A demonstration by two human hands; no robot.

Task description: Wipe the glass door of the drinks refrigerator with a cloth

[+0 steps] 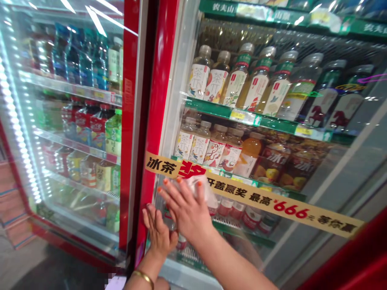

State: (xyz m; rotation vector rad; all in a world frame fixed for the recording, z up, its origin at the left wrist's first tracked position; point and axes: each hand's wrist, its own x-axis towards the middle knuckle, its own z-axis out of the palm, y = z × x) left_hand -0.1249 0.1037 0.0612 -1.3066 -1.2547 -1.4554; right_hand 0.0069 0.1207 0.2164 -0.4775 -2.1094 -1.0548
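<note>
My right hand point(189, 211) lies flat, fingers spread, against the glass door of the right-hand drinks fridge. Under its fingers a crumpled white cloth point(208, 193) is pressed to the glass, partly hidden by the hand. The cloth overlaps the lower edge of a beige sticker strip point(256, 197) with black and red lettering. Close by on the left, my left hand point(159, 229) has its fingers apart and holds nothing visible, beside the door's red edge point(151, 161). Whether it touches the door I cannot tell. A gold bangle point(143, 278) circles that wrist.
Behind the glass, bottled drinks point(254, 84) stand on green-edged shelves point(266, 117). To the left is another red-framed fridge point(130, 121) with lit shelves of bottles. Stacked reddish boxes point(15, 217) stand at the far left on the grey floor point(27, 266).
</note>
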